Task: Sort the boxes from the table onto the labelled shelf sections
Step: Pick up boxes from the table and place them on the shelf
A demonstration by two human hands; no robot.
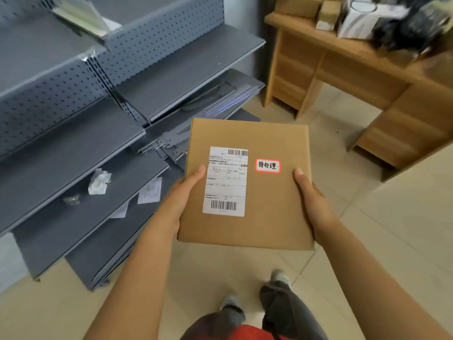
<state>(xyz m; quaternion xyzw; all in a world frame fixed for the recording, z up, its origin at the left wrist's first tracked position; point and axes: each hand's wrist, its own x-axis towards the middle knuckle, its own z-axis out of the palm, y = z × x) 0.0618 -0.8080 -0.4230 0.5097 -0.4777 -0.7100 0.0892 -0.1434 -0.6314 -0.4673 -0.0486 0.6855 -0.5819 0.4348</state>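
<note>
Gripping the cardboard box [264, 192] by its sides, you are holding it level above the floor. Your left hand [182, 195] and right hand [315, 200] are each pinching an edge, thumbs on top, the other fingers hidden underneath.

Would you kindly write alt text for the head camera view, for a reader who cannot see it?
A person's left hand and right hand hold a flat cardboard box by its sides, bearing a white shipping label and a small red-bordered sticker. Grey metal shelves stand to the left; a wooden desk with parcels sits behind on the right.
</note>
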